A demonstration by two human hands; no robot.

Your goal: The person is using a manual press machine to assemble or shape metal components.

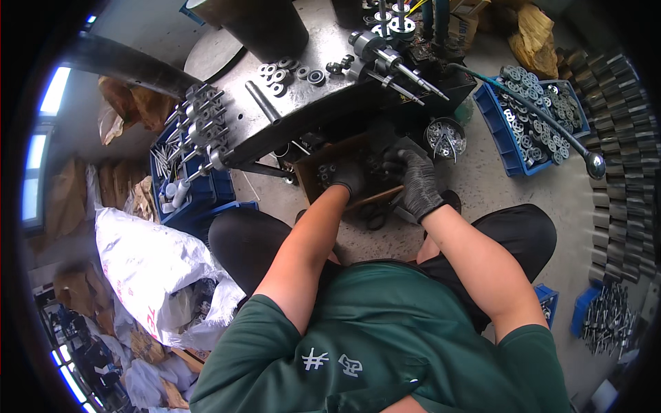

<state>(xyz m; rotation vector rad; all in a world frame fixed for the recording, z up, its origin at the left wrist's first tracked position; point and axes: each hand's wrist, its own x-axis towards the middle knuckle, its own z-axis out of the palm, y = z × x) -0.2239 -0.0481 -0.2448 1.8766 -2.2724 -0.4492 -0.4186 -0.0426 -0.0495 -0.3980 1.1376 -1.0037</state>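
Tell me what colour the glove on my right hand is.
Your right glove is grey with darker mottling, best seen in the head view.

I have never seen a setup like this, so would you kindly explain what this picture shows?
Gladly. There is no robot here: these are a person's own two hands, both gloved. The single picture comes from a wide fisheye camera worn on the head, looking down, so straight edges bend near the rim. The left hand reaches into an open box; the right hand is by its right side. Whether either holds anything is too dark to tell. On the bench beyond lie metal rings and a rod. To the right, a blue bin holds metal discs.
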